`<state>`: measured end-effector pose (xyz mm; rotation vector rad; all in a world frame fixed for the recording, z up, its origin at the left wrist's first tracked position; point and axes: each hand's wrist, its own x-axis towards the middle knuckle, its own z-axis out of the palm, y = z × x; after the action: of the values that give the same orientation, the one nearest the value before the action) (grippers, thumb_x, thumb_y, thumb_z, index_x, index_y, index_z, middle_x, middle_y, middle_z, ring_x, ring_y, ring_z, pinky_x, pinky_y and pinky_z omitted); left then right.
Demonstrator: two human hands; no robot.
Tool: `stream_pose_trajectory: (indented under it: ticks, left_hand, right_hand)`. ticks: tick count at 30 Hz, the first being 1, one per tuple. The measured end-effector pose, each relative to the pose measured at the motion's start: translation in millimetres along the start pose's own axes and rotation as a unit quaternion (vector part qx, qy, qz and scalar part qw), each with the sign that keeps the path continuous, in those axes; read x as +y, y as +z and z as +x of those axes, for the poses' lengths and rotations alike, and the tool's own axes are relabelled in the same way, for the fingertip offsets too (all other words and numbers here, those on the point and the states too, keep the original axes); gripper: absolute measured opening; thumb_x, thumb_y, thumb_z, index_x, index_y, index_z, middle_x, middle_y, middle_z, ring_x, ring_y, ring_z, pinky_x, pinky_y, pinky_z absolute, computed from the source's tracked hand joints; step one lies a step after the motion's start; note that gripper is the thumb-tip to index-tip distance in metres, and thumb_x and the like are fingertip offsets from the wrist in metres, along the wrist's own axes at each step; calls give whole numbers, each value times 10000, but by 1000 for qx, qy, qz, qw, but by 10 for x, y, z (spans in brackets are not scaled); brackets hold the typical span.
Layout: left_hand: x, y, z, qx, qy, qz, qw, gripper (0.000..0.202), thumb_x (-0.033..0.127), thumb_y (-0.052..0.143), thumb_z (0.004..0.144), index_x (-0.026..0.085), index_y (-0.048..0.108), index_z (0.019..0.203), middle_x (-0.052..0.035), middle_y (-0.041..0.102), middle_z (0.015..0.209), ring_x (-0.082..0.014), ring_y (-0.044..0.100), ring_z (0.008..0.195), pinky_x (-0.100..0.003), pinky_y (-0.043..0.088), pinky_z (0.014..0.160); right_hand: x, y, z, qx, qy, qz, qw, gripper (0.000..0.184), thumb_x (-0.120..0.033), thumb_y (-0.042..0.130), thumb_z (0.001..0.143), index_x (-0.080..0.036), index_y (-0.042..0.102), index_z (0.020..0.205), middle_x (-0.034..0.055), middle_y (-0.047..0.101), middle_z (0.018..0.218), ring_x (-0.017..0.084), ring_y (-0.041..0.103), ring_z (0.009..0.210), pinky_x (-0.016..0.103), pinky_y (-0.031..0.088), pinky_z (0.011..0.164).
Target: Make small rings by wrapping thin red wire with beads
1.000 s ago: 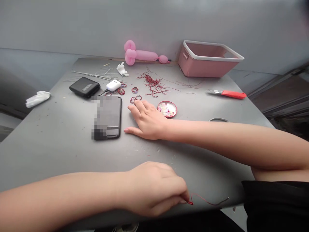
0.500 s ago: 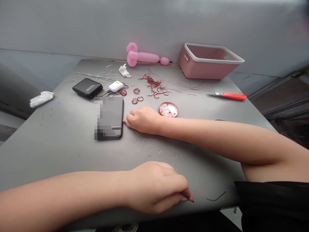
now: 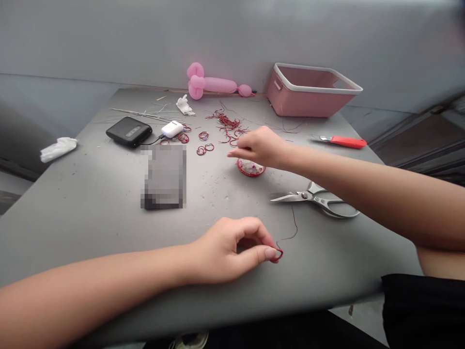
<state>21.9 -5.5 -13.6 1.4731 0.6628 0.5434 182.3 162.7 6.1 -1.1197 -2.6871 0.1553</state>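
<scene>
A small ring of red cord (image 3: 278, 255) is pinched between the thumb and index finger of my left hand (image 3: 236, 249), low over the near part of the table. A thin dark red cord tail (image 3: 296, 225) runs from the ring. My right hand (image 3: 259, 145) hovers over a round red-rimmed dish (image 3: 251, 174) of pale and pink beads, partly covering it. One digit points left and the others are curled, with nothing visible in them. Steel scissors (image 3: 305, 196) lie open beside the dish, partly under my right forearm.
A phone, blurred out (image 3: 165, 177), lies left of centre, near a black device (image 3: 129, 131) and a white case (image 3: 172, 129). Several red cord rings (image 3: 209, 147) and cord scraps (image 3: 228, 121) lie behind. A pink basket (image 3: 305, 99), pink balloon (image 3: 220, 85) and red-handled cutter (image 3: 348, 142) are farther back.
My right hand has left the phone's edge and moved right, over the bead dish, uncovering the scissors. My left hand has risen away from the near edge, still pinching the cord ring.
</scene>
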Motion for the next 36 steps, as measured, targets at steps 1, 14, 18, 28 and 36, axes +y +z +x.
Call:
stream_pose_trajectory:
  ticks: [1, 14, 18, 28, 36]
  left_hand:
    - [-6, -1, 11, 0, -9, -22, 1000, 162, 304, 596, 896, 145, 611, 870, -118, 756, 921, -167, 716, 856, -259, 549, 752]
    - [-8, -3, 63, 40, -82, -165, 982, 296, 403, 733, 811, 150, 581, 821, -72, 722, 849, -159, 690, 835, -340, 535, 847]
    - [10, -7, 67, 64, -97, -202, 972, 314, 402, 767, 778, 146, 588, 804, -46, 716, 815, -135, 678, 808, -310, 528, 830]
    - [1, -272, 209, 285, -46, -255, 923, 251, 348, 813, 732, 161, 705, 861, -12, 710, 884, -99, 629, 795, -225, 546, 710]
    - [45, -286, 226, 282, -43, -254, 924, 206, 299, 782, 782, 158, 655, 863, -4, 741, 926, -132, 714, 844, -288, 584, 809]
  right_hand:
    - [86, 10, -49, 9, 27, 31, 999, 551, -525, 561, 869, -180, 313, 518, -57, 291, 491, 82, 216, 527, 248, 213, 556]
    - [264, 2, -214, 103, 133, 118, 979, 764, -883, 357, 761, -166, 545, 577, 7, 541, 550, 108, 428, 571, 260, 303, 596]
    - [189, 9, -237, 154, 122, 115, 974, 729, -859, 334, 797, -193, 329, 500, -32, 339, 496, 95, 260, 537, 278, 222, 555]
    - [321, -596, -1358, -132, 95, 42, 986, 278, -505, 523, 887, -250, 625, 925, 50, 665, 925, 183, 604, 762, 304, 468, 628]
    - [707, -370, -2409, -74, 164, -9, 984, 328, -283, 520, 915, -308, 567, 1239, 124, 580, 1327, 251, 600, 1179, 400, 499, 959]
